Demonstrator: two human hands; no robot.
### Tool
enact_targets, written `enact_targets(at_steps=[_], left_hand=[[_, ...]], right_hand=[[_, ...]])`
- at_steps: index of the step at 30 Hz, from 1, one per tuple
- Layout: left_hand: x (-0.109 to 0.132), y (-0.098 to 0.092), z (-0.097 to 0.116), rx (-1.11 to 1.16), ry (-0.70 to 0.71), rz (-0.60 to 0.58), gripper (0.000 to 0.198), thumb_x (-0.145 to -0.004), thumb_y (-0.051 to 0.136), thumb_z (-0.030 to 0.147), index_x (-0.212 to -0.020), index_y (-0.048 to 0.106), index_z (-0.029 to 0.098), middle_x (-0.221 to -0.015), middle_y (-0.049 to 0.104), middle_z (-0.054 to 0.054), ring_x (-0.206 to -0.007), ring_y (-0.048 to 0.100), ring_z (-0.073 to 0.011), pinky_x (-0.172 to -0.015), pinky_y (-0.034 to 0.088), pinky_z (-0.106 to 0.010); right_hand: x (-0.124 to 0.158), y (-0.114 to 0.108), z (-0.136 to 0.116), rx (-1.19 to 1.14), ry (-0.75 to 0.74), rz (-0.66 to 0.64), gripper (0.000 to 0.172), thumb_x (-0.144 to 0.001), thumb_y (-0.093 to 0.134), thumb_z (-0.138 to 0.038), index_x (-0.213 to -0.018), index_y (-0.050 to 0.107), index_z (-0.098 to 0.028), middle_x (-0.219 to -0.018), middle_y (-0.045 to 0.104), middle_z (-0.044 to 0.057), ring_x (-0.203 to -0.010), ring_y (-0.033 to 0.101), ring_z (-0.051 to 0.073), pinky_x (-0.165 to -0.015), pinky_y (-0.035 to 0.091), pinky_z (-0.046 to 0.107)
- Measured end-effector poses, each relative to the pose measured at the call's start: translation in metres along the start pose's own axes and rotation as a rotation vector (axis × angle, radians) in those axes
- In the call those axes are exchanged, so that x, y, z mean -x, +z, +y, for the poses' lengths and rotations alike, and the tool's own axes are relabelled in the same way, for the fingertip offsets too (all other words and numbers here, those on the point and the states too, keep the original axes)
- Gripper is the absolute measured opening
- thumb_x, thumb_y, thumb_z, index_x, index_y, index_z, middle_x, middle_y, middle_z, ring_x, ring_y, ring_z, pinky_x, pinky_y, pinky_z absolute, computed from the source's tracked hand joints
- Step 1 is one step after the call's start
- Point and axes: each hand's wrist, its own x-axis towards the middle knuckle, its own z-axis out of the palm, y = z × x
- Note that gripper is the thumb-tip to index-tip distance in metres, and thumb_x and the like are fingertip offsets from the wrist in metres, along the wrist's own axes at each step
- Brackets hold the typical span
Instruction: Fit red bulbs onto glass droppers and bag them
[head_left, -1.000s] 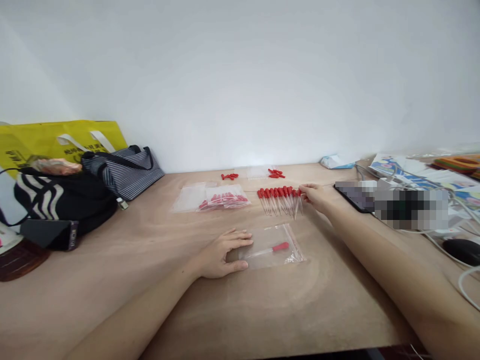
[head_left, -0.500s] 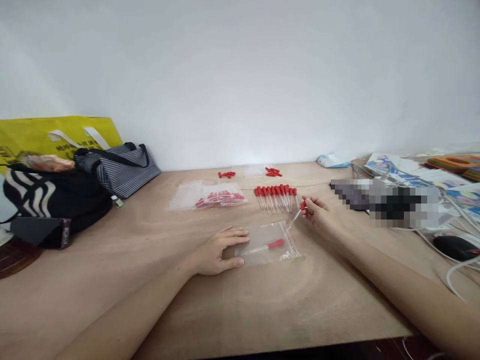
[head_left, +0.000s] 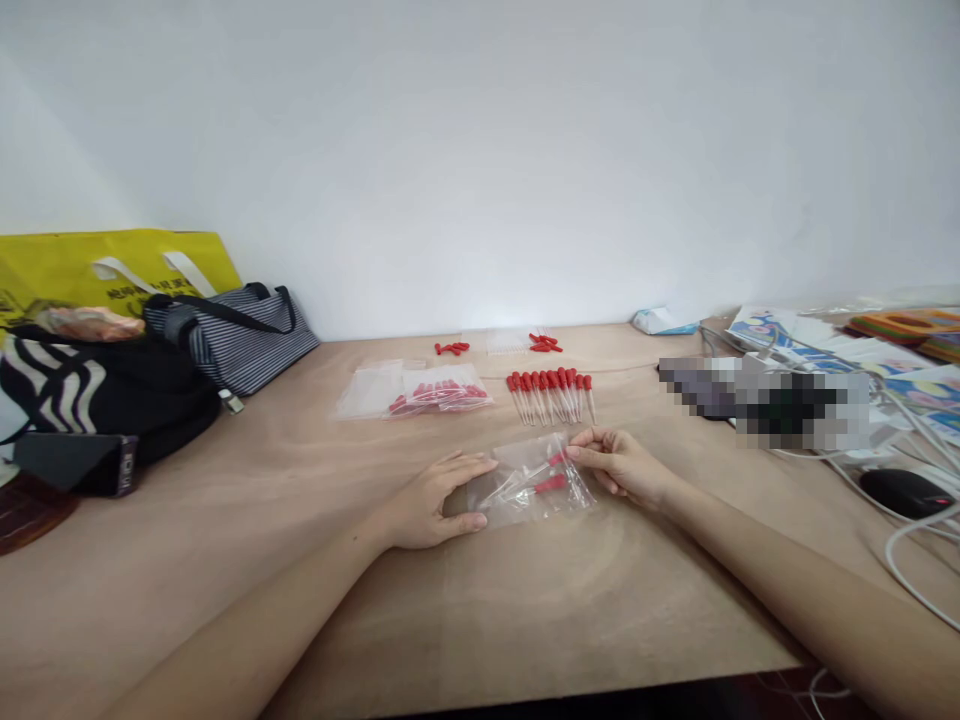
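Note:
A clear zip bag (head_left: 517, 507) lies flat on the wooden table (head_left: 525, 620), with a red-topped dropper (head_left: 550, 484) inside. My left hand (head_left: 439, 502) rests at the bag's left edge, thumb and fingers spread. At the bag's right end, my right hand (head_left: 619, 465) pinches the red bulb of a second dropper (head_left: 556, 460), whose clear stem reaches into the bag. Behind the bag stands a row of several red-topped droppers (head_left: 551, 382), lying side by side. Filled bags with red bulbs (head_left: 442, 395) lie to their left, beside flat clear bags (head_left: 367, 388).
Loose red bulbs (head_left: 452, 348) and more bulbs beside clear stems (head_left: 545, 343) lie near the wall. At the left are a striped bag (head_left: 247, 340), a black bag (head_left: 150, 400) and a phone (head_left: 75, 462). A mouse (head_left: 904, 493) and white cables are at the right.
My right hand has moved left and down to the bag, and the stem of its dropper has slid inside, beside the first dropper. My left hand has stayed in place.

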Motion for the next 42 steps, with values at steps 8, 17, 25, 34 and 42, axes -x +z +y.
enact_targets(at_steps=[8,17,25,34,42], left_hand=[[0.0,-0.001,0.001,-0.029,-0.014,-0.018,0.056,-0.077,0.052,0.043,-0.127,0.036,0.022,-0.132,0.041,-0.005,-0.124,0.032,-0.0215,-0.104,0.024,-0.041],[0.0,0.001,-0.003,-0.013,0.003,-0.02,0.047,-0.077,0.052,0.042,-0.12,0.047,0.024,-0.132,0.041,-0.005,-0.124,0.032,-0.0222,-0.104,0.023,-0.043],[0.0,-0.001,-0.001,0.002,0.001,-0.031,0.049,-0.076,0.054,0.042,-0.121,0.047,0.023,-0.132,0.041,-0.005,-0.123,0.033,-0.021,-0.104,0.023,-0.042],[0.001,-0.001,-0.002,0.038,0.01,-0.02,0.047,-0.076,0.055,0.041,-0.12,0.048,0.024,-0.132,0.041,-0.005,-0.124,0.031,-0.023,-0.103,0.024,-0.044],[0.0,-0.002,-0.002,0.031,-0.009,-0.025,0.047,-0.076,0.054,0.041,-0.12,0.048,0.025,-0.132,0.041,-0.005,-0.124,0.031,-0.0236,-0.103,0.025,-0.044]], right_hand=[[-0.001,-0.002,0.003,0.298,-0.058,-0.184,0.03,-0.06,0.066,-0.044,-0.06,0.06,-0.014,-0.047,0.048,-0.004,-0.036,0.036,0.003,-0.034,0.026,0.017],[-0.054,-0.06,-0.014,0.757,0.014,0.48,0.016,-0.073,0.053,-0.029,-0.076,0.059,-0.015,-0.054,0.054,-0.002,-0.04,0.043,0.007,-0.041,0.035,0.019],[-0.107,-0.06,-0.026,0.895,0.132,0.608,0.012,-0.065,0.058,-0.021,-0.064,0.062,-0.01,-0.052,0.057,0.009,-0.057,0.056,0.019,-0.05,0.037,0.024],[-0.077,-0.061,-0.038,0.735,0.039,0.633,0.039,-0.076,0.048,-0.024,-0.111,0.045,-0.007,-0.069,0.058,0.009,-0.059,0.055,0.017,-0.051,0.041,0.025],[-0.024,-0.039,-0.002,0.165,-0.391,0.364,0.045,-0.071,0.051,-0.039,-0.107,0.029,-0.022,-0.061,0.04,-0.009,-0.043,0.042,0.007,-0.046,0.043,0.024]])
